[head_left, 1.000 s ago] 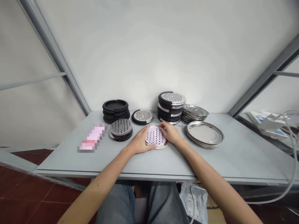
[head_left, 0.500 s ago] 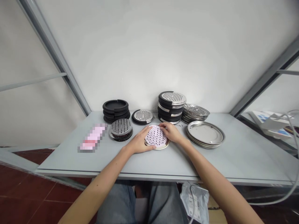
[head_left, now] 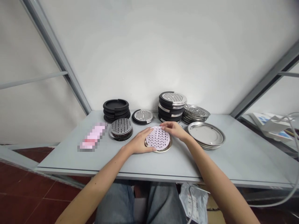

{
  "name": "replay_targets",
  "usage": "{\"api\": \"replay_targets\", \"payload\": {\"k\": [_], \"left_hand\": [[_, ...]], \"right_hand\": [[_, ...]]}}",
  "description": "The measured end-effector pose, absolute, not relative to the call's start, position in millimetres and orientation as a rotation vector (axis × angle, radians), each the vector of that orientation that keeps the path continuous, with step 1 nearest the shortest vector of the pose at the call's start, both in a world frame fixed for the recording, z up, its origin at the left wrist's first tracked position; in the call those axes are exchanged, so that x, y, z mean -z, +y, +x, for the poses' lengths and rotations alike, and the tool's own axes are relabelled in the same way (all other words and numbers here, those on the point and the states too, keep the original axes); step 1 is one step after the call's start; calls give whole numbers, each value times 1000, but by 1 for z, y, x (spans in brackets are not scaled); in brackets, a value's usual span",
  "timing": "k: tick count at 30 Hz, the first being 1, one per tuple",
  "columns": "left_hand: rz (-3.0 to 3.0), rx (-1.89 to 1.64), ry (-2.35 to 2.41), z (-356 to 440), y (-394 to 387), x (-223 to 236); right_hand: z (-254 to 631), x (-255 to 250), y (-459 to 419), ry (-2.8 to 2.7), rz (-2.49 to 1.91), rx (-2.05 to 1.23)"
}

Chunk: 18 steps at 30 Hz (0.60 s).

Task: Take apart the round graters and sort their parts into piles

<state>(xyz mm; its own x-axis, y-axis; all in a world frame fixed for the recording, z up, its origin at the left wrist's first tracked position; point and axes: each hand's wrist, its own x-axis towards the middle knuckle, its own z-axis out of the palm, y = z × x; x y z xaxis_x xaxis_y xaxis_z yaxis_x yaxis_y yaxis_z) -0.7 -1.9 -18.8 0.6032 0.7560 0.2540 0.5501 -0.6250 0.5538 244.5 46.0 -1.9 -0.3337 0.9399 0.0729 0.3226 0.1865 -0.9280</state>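
A round grater disc [head_left: 158, 138], pale lilac with rows of raised holes, lies over a shiny round metal dish [head_left: 166, 149] on the table. The dish's rim shows along the lower right. My left hand [head_left: 140, 142] is closed round the left side of both, with the thumb along the near edge and fingers at the far edge. At the upper right, my right hand [head_left: 174, 129] has its fingers bent and pinched at the disc's edge. The fingertips' undersides are hidden.
Black rings [head_left: 116, 107], more grater discs [head_left: 121, 128], assembled graters with black rims [head_left: 172, 107], graters in metal rims [head_left: 196, 112] and metal dishes [head_left: 206, 134] stand in stacks. One black-rimmed grater [head_left: 143, 116] lies alone. A blurred pink item [head_left: 93, 137] is at left.
The grater disc sits slightly further right over its dish, and more of the dish's rim shows at the lower right. My right hand has shifted a little right; my left stays in place.
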Motion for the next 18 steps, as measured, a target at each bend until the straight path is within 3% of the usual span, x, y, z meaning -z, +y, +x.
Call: {"api": "replay_targets", "payload": {"k": [9,18], "left_hand": [[2421,-760,1031,-2,-3,16],[2443,-806,1062,2,-4,14]], "right_hand": [[237,-6,37,-1193,-1043,-1633],[237,-5,41,-1035,-1035,-1604]]}}
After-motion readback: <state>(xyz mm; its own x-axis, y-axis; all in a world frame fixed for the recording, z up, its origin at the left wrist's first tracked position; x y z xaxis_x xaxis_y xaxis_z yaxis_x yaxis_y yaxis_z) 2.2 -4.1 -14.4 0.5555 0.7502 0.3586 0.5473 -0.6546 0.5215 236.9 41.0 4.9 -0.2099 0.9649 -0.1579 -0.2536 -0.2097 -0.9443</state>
